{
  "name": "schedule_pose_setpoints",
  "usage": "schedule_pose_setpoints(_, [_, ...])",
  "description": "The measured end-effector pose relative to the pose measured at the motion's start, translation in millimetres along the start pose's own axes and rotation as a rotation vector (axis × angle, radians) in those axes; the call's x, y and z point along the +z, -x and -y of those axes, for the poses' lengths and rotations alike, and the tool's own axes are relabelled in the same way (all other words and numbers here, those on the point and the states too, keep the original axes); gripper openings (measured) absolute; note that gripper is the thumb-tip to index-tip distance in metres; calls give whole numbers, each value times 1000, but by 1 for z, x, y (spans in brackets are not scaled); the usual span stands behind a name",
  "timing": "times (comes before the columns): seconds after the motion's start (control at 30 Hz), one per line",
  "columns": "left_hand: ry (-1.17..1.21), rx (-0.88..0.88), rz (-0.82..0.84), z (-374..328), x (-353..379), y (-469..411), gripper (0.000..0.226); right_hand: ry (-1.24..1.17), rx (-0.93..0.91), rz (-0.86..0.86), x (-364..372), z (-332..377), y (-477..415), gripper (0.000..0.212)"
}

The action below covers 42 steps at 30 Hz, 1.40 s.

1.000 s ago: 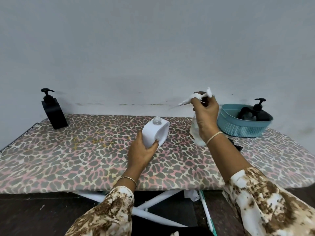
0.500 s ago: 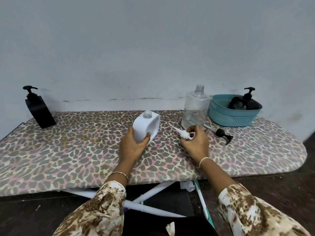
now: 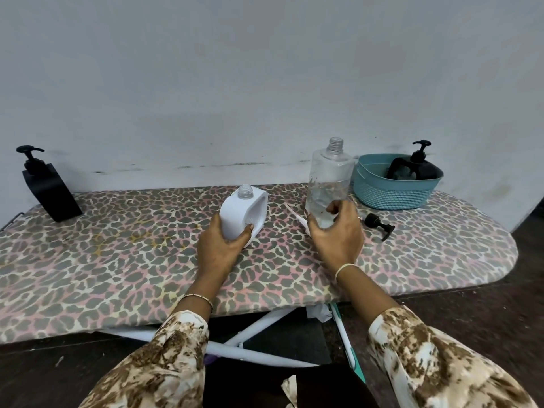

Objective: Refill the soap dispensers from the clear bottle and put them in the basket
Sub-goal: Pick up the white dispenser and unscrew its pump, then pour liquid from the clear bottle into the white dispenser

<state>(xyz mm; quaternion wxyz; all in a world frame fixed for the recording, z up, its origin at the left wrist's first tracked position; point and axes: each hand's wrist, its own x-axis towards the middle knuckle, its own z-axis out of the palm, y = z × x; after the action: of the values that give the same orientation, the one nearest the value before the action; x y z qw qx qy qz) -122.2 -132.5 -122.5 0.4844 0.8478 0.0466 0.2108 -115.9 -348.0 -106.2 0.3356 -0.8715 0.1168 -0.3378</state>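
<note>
Entry: my hands, both occupied, over the ironing board.
My left hand grips the upright, uncapped white dispenser; my right hand curls round the base of the clear bottle, near the basket.

Looks like a room in someone's home, maybe a laundry or utility corner. The work surface is an ironing board with a leopard-print cover, and its white crossed legs show underneath. Right behind the board is a plain pale wall with scuff marks, and below it a dark floor. On the board, a black pump dispenser at the left end and a teal plastic basket at the right end.
</note>
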Motion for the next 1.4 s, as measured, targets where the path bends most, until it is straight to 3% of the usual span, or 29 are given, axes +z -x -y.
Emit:
schedule_pose_setpoints(0.1, [-1,-6,0,0,0,0,67,8,141,77,0,3,-18,91])
schedule_pose_setpoints(0.23, [0,0,0,-1,-1,1,66,-210,148,7,2,4,-41,109])
schedule_pose_setpoints(0.3, [9,-1,1,0,-1,0,66,-279,178,79,6,2,-50,114])
schedule_pose_setpoints(0.47, [57,-9,-2,1,0,-1,67,-371,214,190,21,-8,-62,94])
schedule_pose_setpoints(0.57, [77,-5,-9,1,1,-2,66,-451,255,158,26,-11,-68,79])
schedule_pose_setpoints(0.7, [84,-22,-28,0,1,-4,68,-568,329,151,34,-16,-75,99])
schedule_pose_setpoints(0.77, [83,-32,-29,-1,1,-5,67,-600,337,160,37,-16,-78,99])
schedule_pose_setpoints(0.9, [80,-50,-23,-4,1,-4,66,-673,329,172,38,-12,-82,70])
schedule_pose_setpoints(1.03, [66,-44,-25,-6,1,-4,66,-558,241,143,33,1,-73,56])
schedule_pose_setpoints(1.4, [26,-38,-33,-7,-1,-3,63,-35,-222,140,2,31,-52,69])
